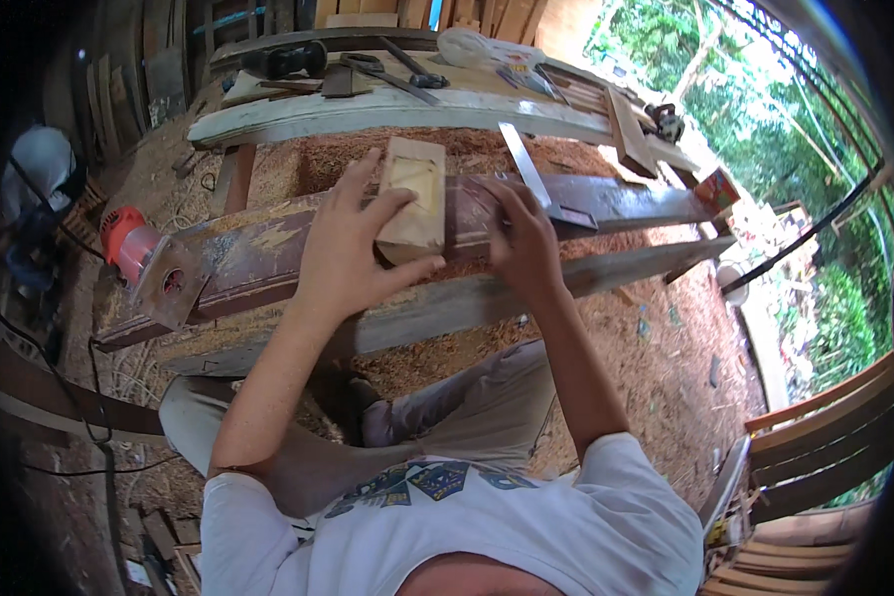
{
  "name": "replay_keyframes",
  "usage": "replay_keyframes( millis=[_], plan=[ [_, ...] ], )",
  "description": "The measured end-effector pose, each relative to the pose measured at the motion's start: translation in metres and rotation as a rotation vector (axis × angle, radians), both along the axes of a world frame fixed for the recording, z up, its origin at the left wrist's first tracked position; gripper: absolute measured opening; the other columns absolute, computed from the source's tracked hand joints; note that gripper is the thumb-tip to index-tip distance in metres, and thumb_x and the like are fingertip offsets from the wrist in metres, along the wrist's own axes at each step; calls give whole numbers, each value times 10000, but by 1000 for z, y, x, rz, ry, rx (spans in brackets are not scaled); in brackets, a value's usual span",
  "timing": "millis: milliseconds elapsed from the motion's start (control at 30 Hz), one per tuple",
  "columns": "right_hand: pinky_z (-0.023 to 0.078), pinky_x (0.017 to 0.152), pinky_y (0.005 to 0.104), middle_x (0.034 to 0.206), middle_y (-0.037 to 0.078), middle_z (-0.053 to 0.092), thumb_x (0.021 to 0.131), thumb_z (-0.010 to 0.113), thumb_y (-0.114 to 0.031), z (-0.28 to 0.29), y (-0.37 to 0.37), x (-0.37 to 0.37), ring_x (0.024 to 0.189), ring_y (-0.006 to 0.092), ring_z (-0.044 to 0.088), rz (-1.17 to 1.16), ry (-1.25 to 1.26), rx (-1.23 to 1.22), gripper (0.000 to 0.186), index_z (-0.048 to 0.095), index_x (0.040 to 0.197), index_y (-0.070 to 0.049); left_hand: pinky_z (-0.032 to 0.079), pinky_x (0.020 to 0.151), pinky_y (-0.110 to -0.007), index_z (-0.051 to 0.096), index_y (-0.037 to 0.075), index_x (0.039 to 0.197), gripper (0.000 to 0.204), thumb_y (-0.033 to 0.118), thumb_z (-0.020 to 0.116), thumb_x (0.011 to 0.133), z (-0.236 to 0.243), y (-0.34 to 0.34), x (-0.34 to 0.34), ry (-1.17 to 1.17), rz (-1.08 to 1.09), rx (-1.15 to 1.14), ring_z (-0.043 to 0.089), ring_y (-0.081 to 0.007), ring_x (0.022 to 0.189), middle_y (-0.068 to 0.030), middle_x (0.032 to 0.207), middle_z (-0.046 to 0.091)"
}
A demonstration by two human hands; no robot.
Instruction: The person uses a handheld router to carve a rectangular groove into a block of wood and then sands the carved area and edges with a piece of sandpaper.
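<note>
A pale wooden block (425, 230) with a rectangular recess in its upper face lies across the dark, worn beam (268, 243) in front of me. My left hand (353, 223) is at the block's left side with fingers spread. Its index finger touches the face near the recess, and its thumb lies along the near end. To the right of the block, my right hand (521, 238) is low over the beam, fingers curled together. Whatever they may hold is hidden. Just beyond it lies a try square (526, 167) with a metal blade and dark stock.
An orange-red power tool (129, 238) sits at the beam's left end, a small red box (715, 191) at its right. Behind, a pale bench (368, 117) carries a clamp (412, 65), a black tool (283, 62) and a plastic bag (487, 48). Shavings cover the ground.
</note>
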State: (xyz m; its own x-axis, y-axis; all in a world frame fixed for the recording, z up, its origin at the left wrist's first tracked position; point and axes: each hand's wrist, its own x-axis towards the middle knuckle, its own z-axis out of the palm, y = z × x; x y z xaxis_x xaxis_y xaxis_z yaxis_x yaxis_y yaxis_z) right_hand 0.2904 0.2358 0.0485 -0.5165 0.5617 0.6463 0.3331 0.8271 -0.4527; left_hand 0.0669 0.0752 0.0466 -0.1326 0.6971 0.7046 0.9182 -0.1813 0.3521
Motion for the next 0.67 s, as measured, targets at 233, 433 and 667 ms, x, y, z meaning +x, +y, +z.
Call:
replay_keyframes(
  millis=[233, 433, 667],
  plan=[
    [190, 1372, 518, 1738, 237, 396, 1005, 609, -91, -13, 9, 11, 1653, 453, 274, 226, -285, 111, 761, 349, 1719, -57, 440, 1217, -599, 676, 167, 1427, 802, 595, 918, 793, 2, 8, 10, -96, 18, -123, 447, -532, 1541, -302, 1686, 430],
    [305, 1330, 479, 1703, 215, 461, 1000, 647, -43, -25, -36, 96, 1613, 407, 392, 130, -52, -97, 683, 475, 1661, -59, 399, 1241, -594, 626, 124, 1515, 694, 645, 562, 1063, 6, 15, -40, -279, -165, -71, 484, -492, 1530, -256, 1693, 479],
    [387, 1290, 473, 1662, 182, 537, 986, 719, -48, 8, -9, 147, 1576, 363, 475, 241, -315, -180, 602, 602, 1573, -109, 191, 1358, -521, 524, 129, 1659, 926, 786, 183, 1102, 24, 33, -49, -183, 267, -867, 255, -379, 1683, -235, 1715, 464]
  ],
)
